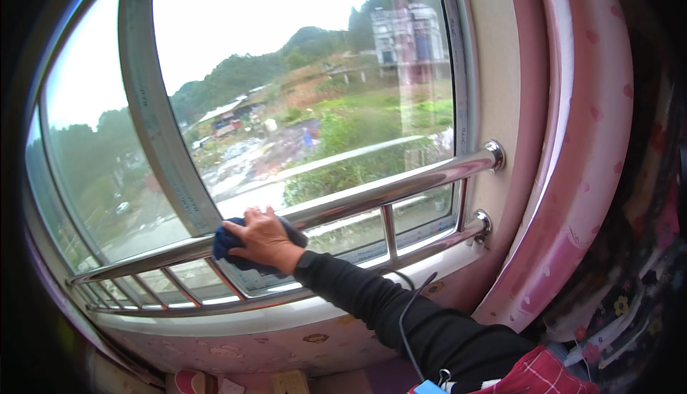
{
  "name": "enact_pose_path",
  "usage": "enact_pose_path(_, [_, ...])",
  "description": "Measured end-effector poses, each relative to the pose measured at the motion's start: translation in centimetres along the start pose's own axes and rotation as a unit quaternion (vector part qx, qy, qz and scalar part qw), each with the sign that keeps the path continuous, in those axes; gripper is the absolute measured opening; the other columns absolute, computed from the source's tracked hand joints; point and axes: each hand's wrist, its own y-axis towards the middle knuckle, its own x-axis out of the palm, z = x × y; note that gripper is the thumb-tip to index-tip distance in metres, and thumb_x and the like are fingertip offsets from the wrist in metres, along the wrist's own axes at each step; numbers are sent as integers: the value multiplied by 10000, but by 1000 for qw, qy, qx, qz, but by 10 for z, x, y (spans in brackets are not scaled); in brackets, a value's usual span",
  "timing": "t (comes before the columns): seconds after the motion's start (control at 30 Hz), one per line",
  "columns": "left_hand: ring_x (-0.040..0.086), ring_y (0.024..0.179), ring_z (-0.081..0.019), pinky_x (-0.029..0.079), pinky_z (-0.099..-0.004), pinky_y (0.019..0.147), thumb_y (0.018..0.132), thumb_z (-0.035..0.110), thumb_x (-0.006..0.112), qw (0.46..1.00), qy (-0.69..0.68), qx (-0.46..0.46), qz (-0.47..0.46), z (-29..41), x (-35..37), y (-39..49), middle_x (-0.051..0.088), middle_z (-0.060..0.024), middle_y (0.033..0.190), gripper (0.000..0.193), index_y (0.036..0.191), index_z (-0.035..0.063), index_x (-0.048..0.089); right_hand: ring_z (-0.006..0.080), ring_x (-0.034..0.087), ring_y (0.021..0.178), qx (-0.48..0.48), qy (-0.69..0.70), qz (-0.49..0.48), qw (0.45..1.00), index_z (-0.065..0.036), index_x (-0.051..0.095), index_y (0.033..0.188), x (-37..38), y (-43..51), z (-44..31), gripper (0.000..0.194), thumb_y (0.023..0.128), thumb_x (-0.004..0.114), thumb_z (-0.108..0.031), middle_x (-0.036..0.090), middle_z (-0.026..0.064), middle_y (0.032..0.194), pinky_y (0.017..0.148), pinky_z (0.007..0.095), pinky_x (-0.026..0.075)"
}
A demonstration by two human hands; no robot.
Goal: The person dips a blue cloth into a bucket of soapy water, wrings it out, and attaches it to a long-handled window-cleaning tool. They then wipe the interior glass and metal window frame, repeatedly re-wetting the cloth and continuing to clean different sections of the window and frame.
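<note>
My right hand presses a dark blue cloth onto the top rail of a shiny metal window railing. The cloth wraps over the rail, and its end shows on both sides of my fingers. Behind the rail stands the upright frame bar of a sliding window. My arm reaches in from the lower right in a black sleeve, with a thin dark cable lying across it. My left hand is out of view.
A pink curtain hangs at the right beside the window. Below the railing run a white sill and a patterned pink wall. Several small items, among them a pink and white one, lie at the bottom edge.
</note>
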Motion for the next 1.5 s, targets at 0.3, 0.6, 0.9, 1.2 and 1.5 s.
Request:
enact_pose_path(0.3, [606,856,-223,497,-339,793,895,119,580,983,64,102,-135,27,68,71,654,-122,962,180,1034,24,644,315,599,812,94,-67,38,993,-194,727,1084,-70,-41,75,446,815,644,-539,619,114,798,773,433,436])
enact_pose_path(0.6, [589,723,-191,483,-318,664,888,91,583,969,-20,69,-237,76,118,66,640,-74,808,127,983,31,643,365,658,860,272,-243,50,930,-67,741,881,-248,-149,264,376,845,553,-392,701,168,886,825,459,496])
enact_pose_path(0.9, [542,620,-97,460,-227,542,862,-46,525,957,-145,102,-229,127,204,99,573,-46,747,79,889,15,568,345,594,1010,166,-433,225,857,-13,682,976,-296,-241,334,236,885,602,-216,640,150,994,916,454,434])
enact_pose_path(1.2, [592,875,-150,498,-276,739,844,57,644,931,-134,281,-191,285,305,101,616,-62,1010,333,1160,23,545,383,564,877,235,-383,87,889,-33,568,890,-204,-316,276,219,823,613,-237,549,180,850,796,484,448])
enact_pose_path(1.5, [607,943,-162,498,-298,844,905,35,609,910,-84,298,-275,311,358,79,632,-115,1080,565,1414,-16,369,306,590,920,199,-967,121,-100,-37,581,919,-169,-260,309,64,893,562,-93,577,177,929,854,381,472])
